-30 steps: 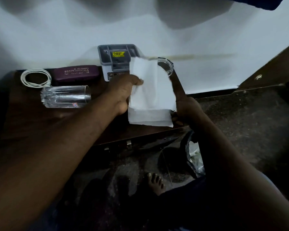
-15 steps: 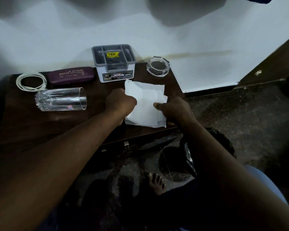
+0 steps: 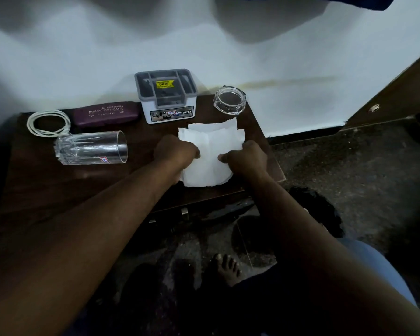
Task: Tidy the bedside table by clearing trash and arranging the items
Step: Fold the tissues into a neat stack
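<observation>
Tissue (image 3: 211, 151) pinched by left hand (image 3: 175, 151) and right hand (image 3: 245, 158); toppled glass (image 3: 92, 147) leftward, organizer (image 3: 167, 98) and dish (image 3: 229, 99) behind.

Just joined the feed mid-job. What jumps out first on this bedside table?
The bright white tissue at the front right of the table draws the eye first: the left hand grips its left side and the right hand pinches its right edge. Next comes the clear glass lying on its side to the left, then the organizer box standing upright at the back.
</observation>
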A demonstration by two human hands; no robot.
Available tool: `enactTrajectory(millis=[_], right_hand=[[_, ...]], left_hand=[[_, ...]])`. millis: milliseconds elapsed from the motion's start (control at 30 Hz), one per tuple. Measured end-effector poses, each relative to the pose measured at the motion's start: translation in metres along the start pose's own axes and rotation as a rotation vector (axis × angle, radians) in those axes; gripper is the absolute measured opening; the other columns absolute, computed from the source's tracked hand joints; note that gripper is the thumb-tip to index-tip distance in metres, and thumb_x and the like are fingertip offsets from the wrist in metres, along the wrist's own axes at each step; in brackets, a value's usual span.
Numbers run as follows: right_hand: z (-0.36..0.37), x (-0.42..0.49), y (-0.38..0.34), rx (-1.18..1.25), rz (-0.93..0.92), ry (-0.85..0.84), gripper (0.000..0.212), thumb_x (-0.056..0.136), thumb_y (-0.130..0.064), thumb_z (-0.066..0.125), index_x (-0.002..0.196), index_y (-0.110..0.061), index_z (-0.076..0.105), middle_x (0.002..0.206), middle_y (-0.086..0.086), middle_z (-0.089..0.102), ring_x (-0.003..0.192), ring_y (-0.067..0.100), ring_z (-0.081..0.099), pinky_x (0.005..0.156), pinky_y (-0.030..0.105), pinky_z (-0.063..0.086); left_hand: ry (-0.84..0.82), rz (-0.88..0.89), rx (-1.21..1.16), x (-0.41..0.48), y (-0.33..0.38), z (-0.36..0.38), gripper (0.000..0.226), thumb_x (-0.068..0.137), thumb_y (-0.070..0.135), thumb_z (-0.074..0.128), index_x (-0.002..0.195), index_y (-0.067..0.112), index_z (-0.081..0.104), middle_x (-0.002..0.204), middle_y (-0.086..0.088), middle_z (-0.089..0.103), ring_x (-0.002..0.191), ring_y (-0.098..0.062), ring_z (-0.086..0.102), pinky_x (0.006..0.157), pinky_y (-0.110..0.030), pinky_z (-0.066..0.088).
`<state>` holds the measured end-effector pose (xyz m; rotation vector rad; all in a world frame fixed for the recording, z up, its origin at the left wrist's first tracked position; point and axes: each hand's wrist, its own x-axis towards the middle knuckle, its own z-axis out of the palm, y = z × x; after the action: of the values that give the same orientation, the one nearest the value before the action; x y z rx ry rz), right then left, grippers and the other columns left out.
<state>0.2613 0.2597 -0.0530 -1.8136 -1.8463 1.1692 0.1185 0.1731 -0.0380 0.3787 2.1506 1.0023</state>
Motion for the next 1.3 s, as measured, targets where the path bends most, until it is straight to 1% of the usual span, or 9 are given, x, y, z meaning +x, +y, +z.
enactTrajectory(millis=[133, 267, 400, 533, 633, 700, 800, 1033, 1300], right_hand=[[0.004, -0.001, -0.001, 0.045, 0.082, -0.033, 0.06, 0.069, -0.023, 0.093, 0.12, -0.006, 0.068, 0.122, 0.011, 0.072, 0.111, 0.029, 0.068, 0.085, 0.032, 0.055], [0.005, -0.001, -0.002, 0.089, 0.108, -0.11, 0.054, 0.068, -0.015, 0.089, 0.118, -0.006, 0.072, 0.114, 0.011, 0.075, 0.106, 0.03, 0.07, 0.091, 0.04, 0.06], [0.006, -0.004, -0.003, 0.115, 0.097, -0.121, 0.055, 0.078, -0.025, 0.085, 0.127, -0.007, 0.069, 0.122, 0.01, 0.073, 0.113, 0.031, 0.068, 0.101, 0.046, 0.057], [0.006, -0.007, -0.003, 0.106, 0.083, -0.114, 0.044, 0.083, -0.022, 0.081, 0.123, -0.007, 0.071, 0.121, 0.011, 0.073, 0.113, 0.032, 0.068, 0.099, 0.043, 0.057], [0.005, -0.009, -0.004, 0.115, 0.083, -0.114, 0.043, 0.082, -0.019, 0.081, 0.122, -0.006, 0.071, 0.123, 0.012, 0.073, 0.113, 0.032, 0.068, 0.1, 0.044, 0.057], [0.004, -0.009, -0.005, 0.122, 0.091, -0.109, 0.046, 0.081, -0.019, 0.082, 0.123, -0.005, 0.071, 0.124, 0.013, 0.073, 0.115, 0.033, 0.067, 0.102, 0.046, 0.056], [0.003, -0.01, -0.004, 0.119, 0.088, -0.111, 0.044, 0.079, -0.016, 0.083, 0.12, -0.003, 0.072, 0.122, 0.014, 0.073, 0.114, 0.034, 0.068, 0.101, 0.047, 0.057], [0.001, -0.014, -0.008, 0.198, 0.091, -0.14, 0.048, 0.08, -0.015, 0.084, 0.122, 0.001, 0.07, 0.121, 0.014, 0.073, 0.112, 0.034, 0.068, 0.099, 0.047, 0.058], [0.0, -0.021, -0.017, 0.273, 0.048, -0.125, 0.047, 0.08, -0.012, 0.084, 0.123, -0.001, 0.07, 0.122, 0.014, 0.073, 0.113, 0.033, 0.069, 0.099, 0.048, 0.058]], left_hand=[[-0.084, -0.082, -0.168, -0.002, 0.002, 0.001, 0.035, 0.074, 0.005, 0.084, 0.106, -0.003, 0.072, 0.105, -0.015, 0.075, 0.086, -0.031, 0.072, 0.069, -0.036, 0.059], [-0.073, -0.067, -0.137, -0.004, 0.003, 0.0, 0.037, 0.076, 0.01, 0.084, 0.11, 0.0, 0.072, 0.106, -0.013, 0.074, 0.092, -0.032, 0.072, 0.078, -0.039, 0.06], [-0.015, 0.032, -0.048, -0.007, 0.006, 0.0, 0.042, 0.079, 0.019, 0.081, 0.117, 0.006, 0.071, 0.115, -0.012, 0.072, 0.103, -0.032, 0.069, 0.083, -0.038, 0.057], [-0.058, 0.049, -0.096, -0.009, 0.01, 0.0, 0.023, 0.079, 0.016, 0.082, 0.097, 0.012, 0.068, 0.11, -0.012, 0.073, 0.099, -0.032, 0.07, 0.087, -0.043, 0.06], [-0.061, 0.018, -0.123, -0.011, 0.009, 0.002, 0.055, 0.078, 0.014, 0.083, 0.128, 0.013, 0.058, 0.127, -0.009, 0.065, 0.11, -0.03, 0.065, 0.09, -0.044, 0.058], [-0.014, 0.017, -0.104, -0.01, 0.007, 0.002, 0.065, 0.078, 0.012, 0.083, 0.136, 0.012, 0.053, 0.131, -0.008, 0.063, 0.113, -0.029, 0.063, 0.087, -0.04, 0.056], [0.012, -0.04, -0.155, -0.009, 0.005, -0.001, 0.057, 0.075, 0.009, 0.084, 0.127, 0.006, 0.061, 0.122, -0.011, 0.068, 0.105, -0.029, 0.066, 0.08, -0.036, 0.056], [-0.059, -0.13, -0.356, -0.011, 0.006, -0.009, 0.045, 0.077, 0.006, 0.083, 0.118, 0.001, 0.069, 0.117, -0.016, 0.072, 0.106, -0.037, 0.069, 0.096, -0.056, 0.056], [-0.026, -0.11, -0.515, -0.02, 0.01, -0.02, 0.056, 0.069, -0.003, 0.084, 0.122, 0.004, 0.064, 0.119, -0.015, 0.071, 0.105, -0.039, 0.069, 0.092, -0.06, 0.057]])
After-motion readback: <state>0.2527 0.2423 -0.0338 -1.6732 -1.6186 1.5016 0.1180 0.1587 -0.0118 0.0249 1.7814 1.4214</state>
